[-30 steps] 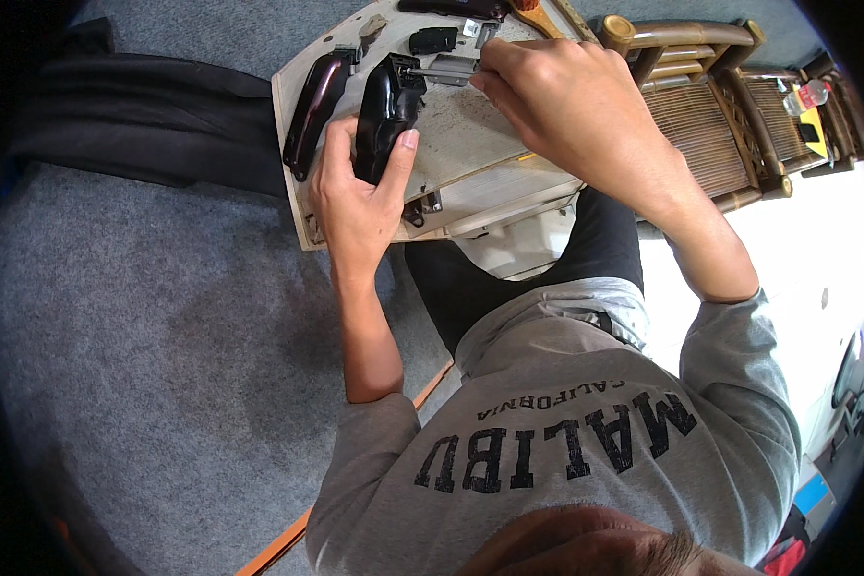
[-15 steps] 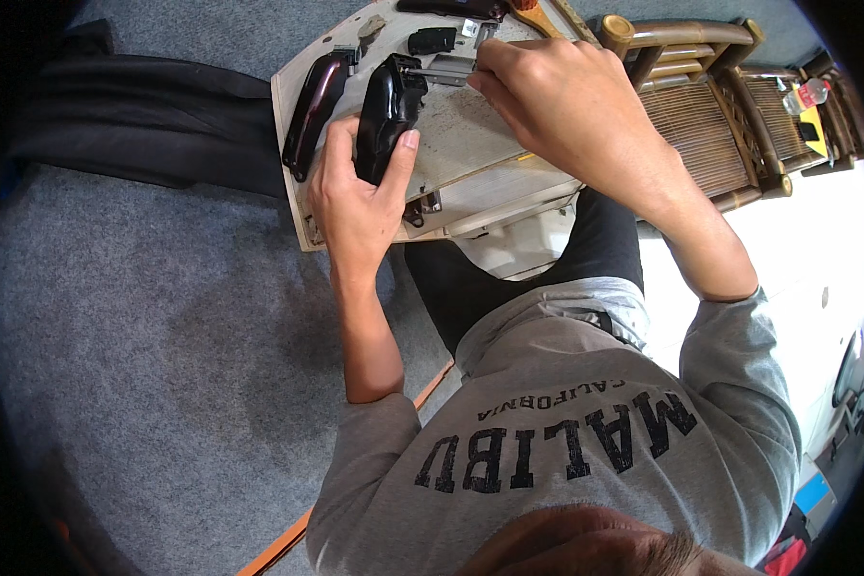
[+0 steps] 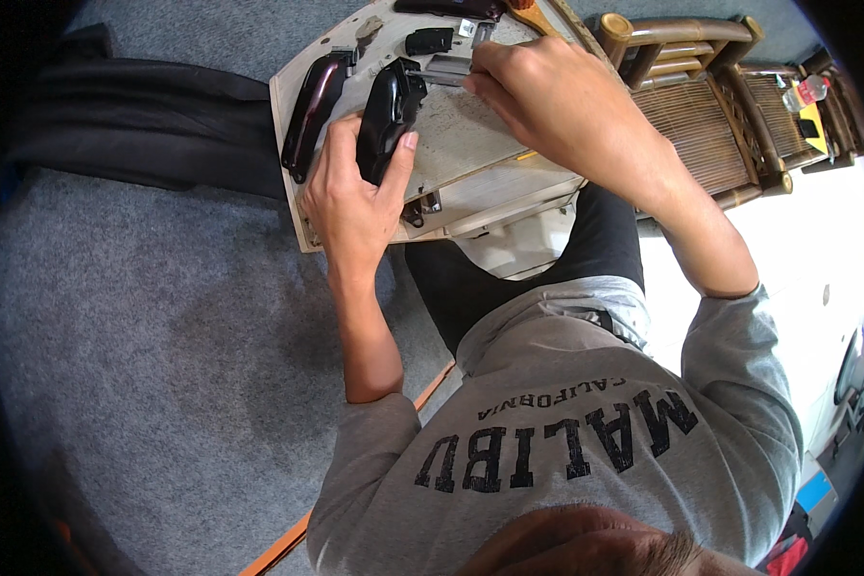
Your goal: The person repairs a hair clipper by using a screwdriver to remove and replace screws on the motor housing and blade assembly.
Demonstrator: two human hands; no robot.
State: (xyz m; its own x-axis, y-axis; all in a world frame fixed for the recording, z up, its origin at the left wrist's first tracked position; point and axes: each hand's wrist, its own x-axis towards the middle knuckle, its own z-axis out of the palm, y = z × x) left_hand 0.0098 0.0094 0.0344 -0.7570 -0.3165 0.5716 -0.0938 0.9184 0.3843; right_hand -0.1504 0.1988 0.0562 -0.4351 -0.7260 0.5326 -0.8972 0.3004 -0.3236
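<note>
My left hand (image 3: 353, 197) grips a black hair clipper (image 3: 382, 120), its head pointing away from me. My right hand (image 3: 552, 110) is pinched on a slim silver metal tool (image 3: 444, 75) that reaches to the clipper's head; its far tip is too small to make out. A dark maroon clipper (image 3: 313, 115) lies left of these on the worn wooden table (image 3: 451, 154). Beyond them are a small black piece (image 3: 428, 40), another dark clipper (image 3: 446, 8) and a wooden-handled brush (image 3: 538, 17).
Bamboo chairs (image 3: 691, 125) stand at the right, with a clear bottle (image 3: 804, 93) and a yellow item (image 3: 816, 141) on one. Dark cloth (image 3: 149, 120) extends left from the table. Grey carpet (image 3: 144, 336) lies below.
The clipper in my left hand has shifted very slightly down, and my right hand slightly left with it. Both grips look the same.
</note>
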